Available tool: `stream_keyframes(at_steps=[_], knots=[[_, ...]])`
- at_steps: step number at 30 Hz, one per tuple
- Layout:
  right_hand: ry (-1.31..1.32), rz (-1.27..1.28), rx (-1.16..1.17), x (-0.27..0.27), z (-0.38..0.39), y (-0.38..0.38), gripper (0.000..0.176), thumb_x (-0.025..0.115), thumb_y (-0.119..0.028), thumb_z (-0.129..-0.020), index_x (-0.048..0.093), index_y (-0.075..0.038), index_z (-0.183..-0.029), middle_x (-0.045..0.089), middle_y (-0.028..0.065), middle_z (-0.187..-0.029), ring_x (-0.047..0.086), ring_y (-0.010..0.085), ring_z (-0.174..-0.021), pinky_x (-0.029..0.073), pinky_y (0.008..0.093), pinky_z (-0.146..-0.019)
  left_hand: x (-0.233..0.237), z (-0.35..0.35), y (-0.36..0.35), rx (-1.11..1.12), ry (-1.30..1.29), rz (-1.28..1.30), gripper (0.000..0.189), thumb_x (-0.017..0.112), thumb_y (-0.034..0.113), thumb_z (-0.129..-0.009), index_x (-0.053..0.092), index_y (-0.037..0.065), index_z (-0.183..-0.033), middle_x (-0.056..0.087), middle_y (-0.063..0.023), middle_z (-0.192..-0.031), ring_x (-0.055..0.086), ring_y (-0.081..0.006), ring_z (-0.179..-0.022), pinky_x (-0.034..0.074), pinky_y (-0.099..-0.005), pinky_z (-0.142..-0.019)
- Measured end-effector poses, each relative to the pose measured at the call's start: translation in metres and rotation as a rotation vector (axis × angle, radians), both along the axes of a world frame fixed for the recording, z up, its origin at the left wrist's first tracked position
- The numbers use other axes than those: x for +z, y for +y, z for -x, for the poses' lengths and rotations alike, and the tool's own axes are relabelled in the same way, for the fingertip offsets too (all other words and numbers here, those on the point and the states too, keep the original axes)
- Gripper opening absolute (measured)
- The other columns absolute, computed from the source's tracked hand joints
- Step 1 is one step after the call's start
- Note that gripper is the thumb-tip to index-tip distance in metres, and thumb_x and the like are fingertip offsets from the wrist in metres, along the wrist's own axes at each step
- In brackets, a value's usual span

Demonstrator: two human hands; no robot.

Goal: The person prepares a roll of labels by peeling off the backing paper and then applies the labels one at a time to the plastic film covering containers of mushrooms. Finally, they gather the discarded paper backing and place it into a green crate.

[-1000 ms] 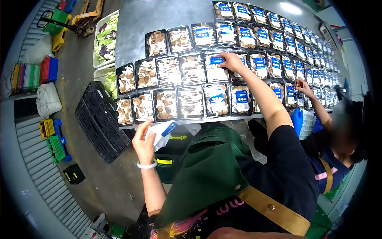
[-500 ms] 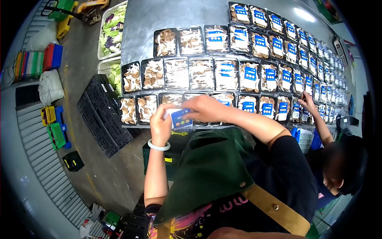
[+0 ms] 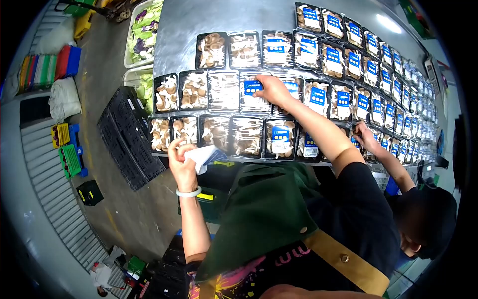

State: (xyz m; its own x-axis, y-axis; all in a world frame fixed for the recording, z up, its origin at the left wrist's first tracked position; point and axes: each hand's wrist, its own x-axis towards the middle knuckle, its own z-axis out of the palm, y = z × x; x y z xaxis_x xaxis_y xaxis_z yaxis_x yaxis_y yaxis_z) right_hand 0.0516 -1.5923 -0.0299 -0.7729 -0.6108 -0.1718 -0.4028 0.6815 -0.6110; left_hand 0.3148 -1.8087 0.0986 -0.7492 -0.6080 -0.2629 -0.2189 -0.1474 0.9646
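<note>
Near the table's front edge, my left hand [image 3: 183,167] is closed on a stack of white and blue labels [image 3: 205,156]. My right hand [image 3: 273,91] reaches over the rows and presses on a blue label [image 3: 253,88] lying on a wrapped mushroom tray [image 3: 255,104]; whether its fingers still grip the label is unclear. Left of it is an unlabelled mushroom tray [image 3: 223,91]. Below, a labelled tray [image 3: 281,148] sits beside an unlabelled one [image 3: 247,137].
Rows of labelled trays [image 3: 353,62] extend right on the metal table [image 3: 177,25]. A co-worker's hand [image 3: 367,138] touches trays at the right. Crates of leafy greens [image 3: 144,35] and a black crate [image 3: 130,139] stand at the left.
My right hand has moved from the label stack up to a tray in the second row, where a blue label now lies. The co-worker's hand has shifted left and down.
</note>
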Motion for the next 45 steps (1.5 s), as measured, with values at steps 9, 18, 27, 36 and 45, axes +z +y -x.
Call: stream_keyframes(at_steps=[9, 18, 27, 36, 45], knots=[[-0.145, 0.229, 0.048, 0.084, -0.042, -0.022, 0.070, 0.079, -0.037, -0.074, 0.050, -0.007, -0.129, 0.064, 0.0170, -0.111, 0.065, 0.0324, -0.098, 0.053, 0.0404, -0.083, -0.007, 0.022, 0.002, -0.156, 0.048, 0.276, 0.019, 0.062, -0.011, -0.079, 0.066, -0.002, -0.095, 0.066, -0.0077, -0.099, 0.061, -0.0135, -0.091, 0.048, -0.0258, -0.081], [-0.284, 0.332, 0.495, 0.133, -0.084, -0.033, 0.023, 0.066, -0.022, -0.086, 0.067, -0.010, -0.105, 0.069, 0.0068, -0.089, 0.067, 0.0295, -0.079, 0.053, 0.0391, -0.074, -0.005, 0.032, 0.009, -0.333, -0.230, 0.347, 0.003, 0.062, -0.003, -0.085, 0.061, -0.005, -0.082, 0.061, -0.0041, -0.076, 0.054, -0.0091, -0.067, 0.044, -0.0234, -0.062], [0.042, 0.256, -0.159, 0.049, 0.125, -0.037, 0.053, 0.080, -0.030, -0.078, 0.058, -0.004, -0.120, 0.066, 0.0131, -0.087, 0.064, 0.0190, -0.081, 0.050, 0.0327, -0.074, -0.039, 0.008, -0.034, 0.193, 0.122, -0.029, 0.025, 0.072, -0.003, -0.082, 0.062, -0.001, -0.104, 0.062, -0.0036, -0.083, 0.057, -0.0076, -0.075, 0.045, -0.0219, -0.065], [0.379, -0.259, -0.034, 0.000, 0.132, -0.074, 0.052, 0.075, -0.035, -0.078, 0.050, -0.009, -0.114, 0.069, 0.0170, -0.090, 0.068, 0.0346, -0.084, 0.053, 0.0466, -0.069, -0.013, 0.050, -0.036, -0.197, -0.041, 0.571, 0.020, 0.063, -0.014, -0.072, 0.070, -0.003, -0.087, 0.064, -0.0085, -0.093, 0.061, -0.0170, -0.084, 0.048, -0.0247, -0.075], [-0.322, 0.378, 0.537, 0.098, -0.061, -0.092, 0.037, 0.070, -0.034, -0.084, 0.060, -0.008, -0.108, 0.065, 0.0128, -0.094, 0.065, 0.0326, -0.091, 0.050, 0.0433, -0.075, -0.021, 0.062, -0.017, -0.175, -0.038, 0.134, 0.023, 0.058, -0.012, -0.082, 0.061, -0.001, -0.103, 0.068, -0.0058, -0.087, 0.062, -0.0087, -0.079, 0.050, -0.0220, -0.071]])
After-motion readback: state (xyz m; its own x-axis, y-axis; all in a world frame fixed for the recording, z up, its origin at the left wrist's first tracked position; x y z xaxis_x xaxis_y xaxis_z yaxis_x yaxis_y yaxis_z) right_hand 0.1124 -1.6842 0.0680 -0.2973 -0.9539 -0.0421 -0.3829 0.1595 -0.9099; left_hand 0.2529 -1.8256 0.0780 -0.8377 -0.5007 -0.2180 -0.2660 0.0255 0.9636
